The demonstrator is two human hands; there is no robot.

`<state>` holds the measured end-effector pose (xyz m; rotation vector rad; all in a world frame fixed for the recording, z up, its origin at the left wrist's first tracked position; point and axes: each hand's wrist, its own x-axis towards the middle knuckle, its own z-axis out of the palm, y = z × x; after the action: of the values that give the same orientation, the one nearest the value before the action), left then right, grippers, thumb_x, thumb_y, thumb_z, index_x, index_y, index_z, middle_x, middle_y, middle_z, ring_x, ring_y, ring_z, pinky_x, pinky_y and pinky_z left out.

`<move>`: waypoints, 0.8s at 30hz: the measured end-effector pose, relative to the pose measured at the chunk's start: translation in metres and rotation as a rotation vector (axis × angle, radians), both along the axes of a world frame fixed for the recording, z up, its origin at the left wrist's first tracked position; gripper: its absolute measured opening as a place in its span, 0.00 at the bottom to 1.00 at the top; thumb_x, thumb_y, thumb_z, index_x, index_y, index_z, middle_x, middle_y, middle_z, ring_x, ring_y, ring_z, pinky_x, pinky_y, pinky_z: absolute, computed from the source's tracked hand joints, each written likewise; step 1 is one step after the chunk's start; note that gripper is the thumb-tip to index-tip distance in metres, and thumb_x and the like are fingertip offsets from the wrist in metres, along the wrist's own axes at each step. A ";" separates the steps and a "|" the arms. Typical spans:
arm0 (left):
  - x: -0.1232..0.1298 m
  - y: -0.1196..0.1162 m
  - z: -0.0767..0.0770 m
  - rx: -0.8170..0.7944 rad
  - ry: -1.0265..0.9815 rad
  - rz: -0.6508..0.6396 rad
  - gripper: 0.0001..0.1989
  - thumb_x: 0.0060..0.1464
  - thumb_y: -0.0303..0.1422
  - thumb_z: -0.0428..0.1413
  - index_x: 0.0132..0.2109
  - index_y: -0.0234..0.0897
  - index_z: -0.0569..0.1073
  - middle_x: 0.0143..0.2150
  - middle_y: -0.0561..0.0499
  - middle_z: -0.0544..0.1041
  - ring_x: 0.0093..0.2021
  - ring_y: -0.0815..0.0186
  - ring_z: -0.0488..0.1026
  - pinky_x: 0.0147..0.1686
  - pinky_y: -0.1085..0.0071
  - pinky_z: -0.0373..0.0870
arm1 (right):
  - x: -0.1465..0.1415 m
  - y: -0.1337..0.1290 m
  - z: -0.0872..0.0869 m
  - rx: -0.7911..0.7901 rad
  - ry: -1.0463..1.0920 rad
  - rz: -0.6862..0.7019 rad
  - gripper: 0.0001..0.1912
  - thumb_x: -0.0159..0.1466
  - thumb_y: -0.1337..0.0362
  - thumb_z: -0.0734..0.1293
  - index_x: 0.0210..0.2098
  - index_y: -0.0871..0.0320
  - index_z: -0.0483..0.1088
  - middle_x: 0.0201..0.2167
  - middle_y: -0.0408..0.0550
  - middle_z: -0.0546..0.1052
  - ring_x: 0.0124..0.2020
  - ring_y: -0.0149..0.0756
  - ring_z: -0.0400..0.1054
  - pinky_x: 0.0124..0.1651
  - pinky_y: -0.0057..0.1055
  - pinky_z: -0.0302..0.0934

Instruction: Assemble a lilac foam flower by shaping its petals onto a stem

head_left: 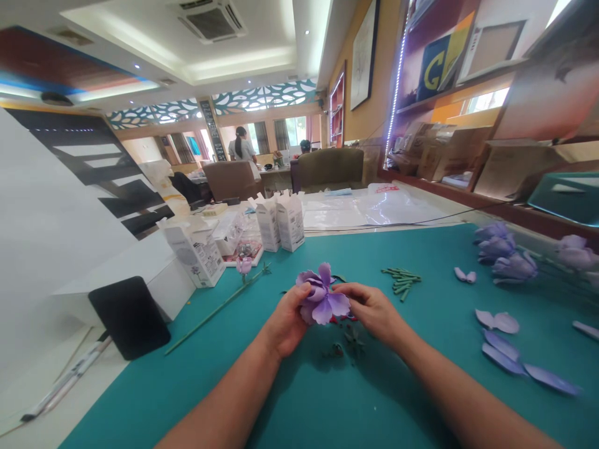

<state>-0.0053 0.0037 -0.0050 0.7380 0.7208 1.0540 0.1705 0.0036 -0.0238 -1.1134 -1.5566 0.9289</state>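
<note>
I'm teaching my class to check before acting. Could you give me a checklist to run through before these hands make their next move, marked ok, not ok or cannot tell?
1. Left hand holding the purple flower: ok.
2. Right hand at the flower's edge: ok.
3. Right hand's grip on it: cannot tell, partly hidden.
4. Green sticks piled together on the mat: ok.
5. Loose petals gathered together: not ok, they lie in separate groups.
6. Long stem clear of both hands: ok.

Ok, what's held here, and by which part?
A purple flower, by its left-side petals in the left grip; whether the right grip pinches it can't be told.
</note>
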 end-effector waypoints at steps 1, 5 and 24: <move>0.000 0.000 0.000 0.013 0.005 0.010 0.16 0.41 0.39 0.64 0.36 0.33 0.75 0.31 0.52 0.76 0.29 0.70 0.69 0.30 0.75 0.64 | 0.001 -0.001 0.002 -0.026 -0.023 0.018 0.14 0.56 0.58 0.62 0.34 0.56 0.76 0.29 0.46 0.78 0.29 0.36 0.69 0.32 0.30 0.63; 0.001 0.000 0.000 0.045 0.025 0.012 0.16 0.40 0.40 0.64 0.34 0.34 0.75 0.29 0.52 0.75 0.27 0.71 0.68 0.28 0.75 0.63 | 0.000 -0.003 0.009 -0.109 -0.023 0.068 0.17 0.59 0.55 0.60 0.34 0.58 0.74 0.22 0.43 0.72 0.24 0.32 0.64 0.28 0.28 0.59; 0.000 0.000 0.001 0.121 0.099 -0.044 0.21 0.40 0.38 0.65 0.42 0.36 0.75 0.39 0.47 0.78 0.37 0.63 0.72 0.36 0.71 0.66 | 0.001 0.004 0.003 -0.307 0.253 -0.052 0.16 0.47 0.57 0.70 0.33 0.56 0.66 0.15 0.35 0.69 0.17 0.30 0.64 0.21 0.27 0.59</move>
<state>-0.0051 0.0038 -0.0035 0.9116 0.7264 1.0332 0.1718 0.0079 -0.0212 -1.1888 -1.2005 1.2507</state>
